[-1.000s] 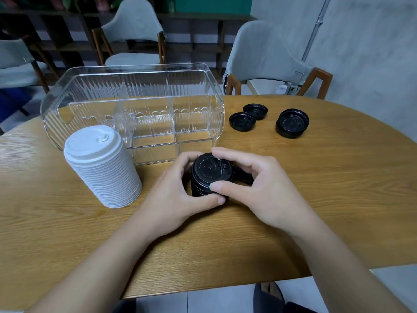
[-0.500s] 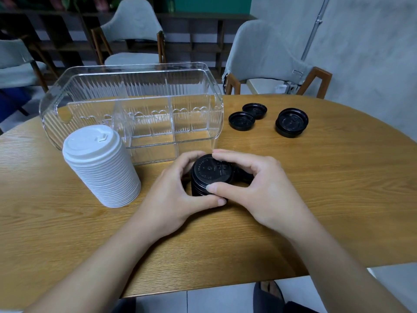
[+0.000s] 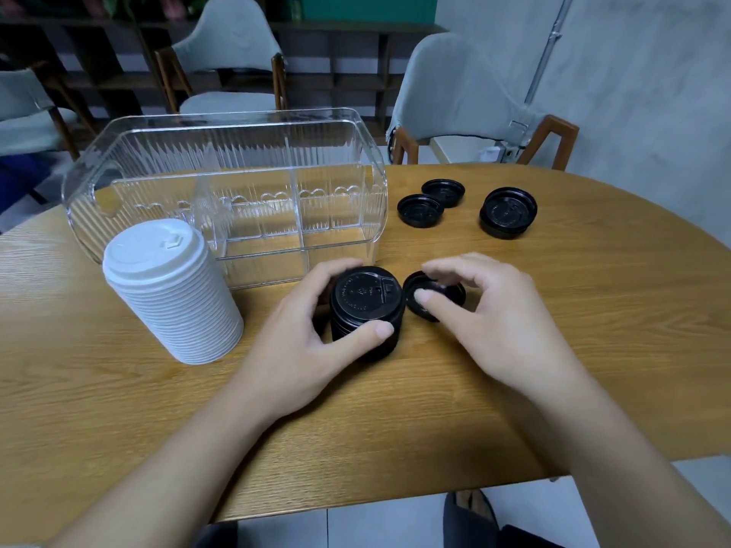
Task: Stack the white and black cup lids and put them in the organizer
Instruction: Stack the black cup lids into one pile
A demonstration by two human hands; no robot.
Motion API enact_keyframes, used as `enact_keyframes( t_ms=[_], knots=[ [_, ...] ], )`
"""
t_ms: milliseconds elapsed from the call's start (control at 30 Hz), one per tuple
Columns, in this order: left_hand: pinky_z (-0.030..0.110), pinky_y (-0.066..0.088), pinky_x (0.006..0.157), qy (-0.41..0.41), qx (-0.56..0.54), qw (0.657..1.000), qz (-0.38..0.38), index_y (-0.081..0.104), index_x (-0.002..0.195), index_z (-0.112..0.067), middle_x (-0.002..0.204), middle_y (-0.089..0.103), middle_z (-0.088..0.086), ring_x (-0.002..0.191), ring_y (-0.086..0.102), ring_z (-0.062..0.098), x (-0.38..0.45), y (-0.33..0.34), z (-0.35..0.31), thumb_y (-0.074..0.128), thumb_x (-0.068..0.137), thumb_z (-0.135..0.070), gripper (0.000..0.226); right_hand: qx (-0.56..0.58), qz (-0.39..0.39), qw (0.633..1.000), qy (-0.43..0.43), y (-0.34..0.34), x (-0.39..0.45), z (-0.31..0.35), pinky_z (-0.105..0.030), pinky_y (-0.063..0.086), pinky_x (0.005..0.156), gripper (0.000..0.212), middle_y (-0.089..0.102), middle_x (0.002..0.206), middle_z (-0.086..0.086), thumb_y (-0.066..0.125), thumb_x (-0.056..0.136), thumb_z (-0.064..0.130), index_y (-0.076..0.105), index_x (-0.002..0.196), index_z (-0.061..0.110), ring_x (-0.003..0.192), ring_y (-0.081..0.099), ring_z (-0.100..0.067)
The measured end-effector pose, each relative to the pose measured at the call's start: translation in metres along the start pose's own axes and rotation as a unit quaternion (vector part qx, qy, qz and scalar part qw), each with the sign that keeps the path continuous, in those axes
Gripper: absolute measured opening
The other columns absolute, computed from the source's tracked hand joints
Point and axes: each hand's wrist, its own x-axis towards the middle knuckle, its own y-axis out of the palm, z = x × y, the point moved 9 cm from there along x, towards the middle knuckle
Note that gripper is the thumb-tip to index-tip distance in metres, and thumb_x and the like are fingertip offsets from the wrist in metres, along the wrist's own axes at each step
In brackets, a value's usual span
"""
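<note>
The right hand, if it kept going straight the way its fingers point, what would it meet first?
Probably the loose black lid lying right under the right hand, whose fingers point left over it. Just beyond stands the black lid stack gripped by the left hand. Depth is uncertain.

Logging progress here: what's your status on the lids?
Left hand grips black stack. Right hand reaching a loose black lid. White stack waiting, organizer empty. Nothing blocking.

The organizer stands behind two lid stacks (loose lids lie to its right).
</note>
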Motion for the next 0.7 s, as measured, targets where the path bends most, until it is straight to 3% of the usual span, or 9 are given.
enact_keyframes(
  t_ms=[133,367,467,600,700],
  knots=[
    [0.012,0.047,0.106,-0.007,0.007,1.0,-0.023,0.06,0.148,-0.035,0.134,0.073,-0.027,0.129,0.069,-0.001,0.001,-0.005,0.003,0.088,0.086,-0.054,0.07,-0.161,0.052,0.985,0.009,0.014,-0.001,-0.012,-0.034,0.033,0.116,0.045,0.066,0.127,0.021,0.083,0.09,0.056,0.076,0.13,0.035,0.123,0.05,-0.006],
    [0.028,0.051,0.111,-0.016,0.016,0.999,-0.023,0.059,0.149,-0.036,0.137,0.073,-0.023,0.131,0.069,0.003,0.001,-0.005,0.007,0.087,0.088,-0.056,0.07,-0.176,0.017,0.984,-0.022,0.018,0.002,-0.01,-0.032,0.025,0.113,0.004,0.069,0.113,0.019,0.082,0.097,0.037,0.083,0.1,0.035,0.114,0.055,-0.01],
    [0.031,0.051,0.113,-0.018,0.02,0.999,-0.023,0.059,0.148,-0.037,0.137,0.073,-0.024,0.131,0.068,0.003,0.001,-0.005,0.008,0.087,0.088,-0.055,0.069,-0.181,0.008,0.983,-0.026,0.018,0.002,-0.007,-0.029,0.023,0.111,0.006,0.069,0.106,0.018,0.081,0.099,0.035,0.081,0.093,0.034,0.11,0.055,-0.011],
    [0.033,0.051,0.114,-0.019,0.021,0.999,-0.025,0.059,0.148,-0.038,0.137,0.073,-0.025,0.131,0.068,0.002,0.001,-0.005,0.007,0.087,0.087,-0.057,0.07,-0.122,-0.045,0.991,-0.041,0.005,0.001,0.002,-0.037,0.036,0.112,0.011,0.069,0.098,0.02,0.079,0.1,0.038,0.077,0.09,0.035,0.1,0.059,-0.008],
    [0.035,0.051,0.116,-0.022,0.015,0.999,-0.022,0.058,0.149,-0.038,0.137,0.073,-0.025,0.131,0.068,0.002,0.001,-0.006,0.009,0.087,0.085,-0.059,0.073,0.051,-0.08,0.995,0.009,-0.012,-0.001,0.002,-0.026,0.051,0.092,0.01,0.076,0.094,0.017,0.078,0.101,0.037,0.079,0.092,0.033,0.094,0.068,-0.004]
  ],
)
